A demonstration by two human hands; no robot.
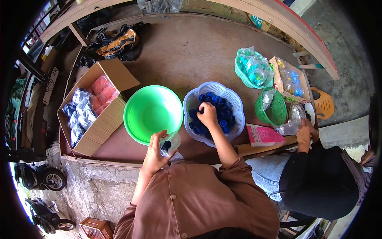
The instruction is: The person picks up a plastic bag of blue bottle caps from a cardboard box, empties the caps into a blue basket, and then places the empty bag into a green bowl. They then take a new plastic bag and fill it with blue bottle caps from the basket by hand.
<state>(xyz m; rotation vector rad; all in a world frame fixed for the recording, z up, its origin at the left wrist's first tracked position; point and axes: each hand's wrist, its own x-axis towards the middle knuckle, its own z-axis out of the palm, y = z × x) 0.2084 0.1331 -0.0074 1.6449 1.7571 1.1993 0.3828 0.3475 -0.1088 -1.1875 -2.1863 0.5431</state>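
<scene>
My left hand (154, 155) is closed on a small clear plastic bag (174, 140), held at the near rim of the green basin (133, 129). A few dark blue caps (165, 146) show inside the bag. My right hand (207, 115) reaches into a pale blue scalloped basket (237, 102) filled with dark blue plastic bottle caps (225, 113). Its fingers are curled together on top of the caps; whatever they grip is hidden beneath them. The basin stands left of the basket, its smooth inside showing.
Left stands an open cardboard box (97, 131) of bagged blue and red items. At right are a turquoise basket (243, 73), a carton (304, 93), a green basket (260, 115) and a pink packet (264, 135). A co-worker's hands (304, 135) handle clear plastic. Black plastic (133, 51) lies at the back.
</scene>
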